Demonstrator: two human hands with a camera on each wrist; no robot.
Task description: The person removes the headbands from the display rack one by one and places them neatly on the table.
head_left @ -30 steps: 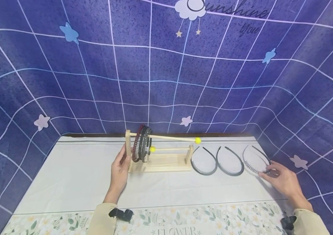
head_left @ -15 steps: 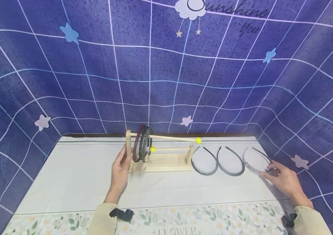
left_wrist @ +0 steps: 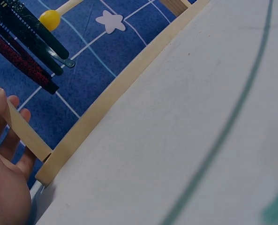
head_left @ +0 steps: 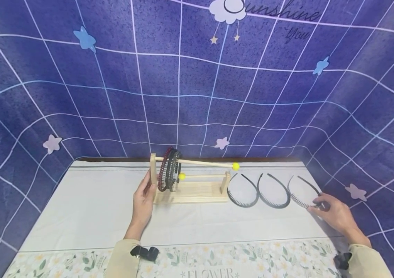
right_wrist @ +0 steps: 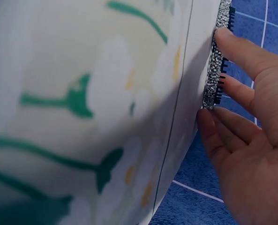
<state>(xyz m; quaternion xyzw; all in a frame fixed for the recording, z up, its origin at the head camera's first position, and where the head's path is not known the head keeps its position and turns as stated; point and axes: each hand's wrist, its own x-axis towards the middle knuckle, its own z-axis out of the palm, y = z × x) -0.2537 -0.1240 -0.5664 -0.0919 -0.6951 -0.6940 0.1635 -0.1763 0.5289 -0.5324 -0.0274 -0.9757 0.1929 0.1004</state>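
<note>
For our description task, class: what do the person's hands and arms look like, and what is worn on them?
The left hand and right hand wear no gloves. The left sleeve and right sleeve are plain pale cream. Near the cuffs sit a small black left device and a dark right device; no markings can be made out.

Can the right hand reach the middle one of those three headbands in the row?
Probably yes. The middle headband lies flat just beside the sparkly headband, with nothing on top of it. But the right hand is holding the sparkly one, so it might need to let go first.
</note>
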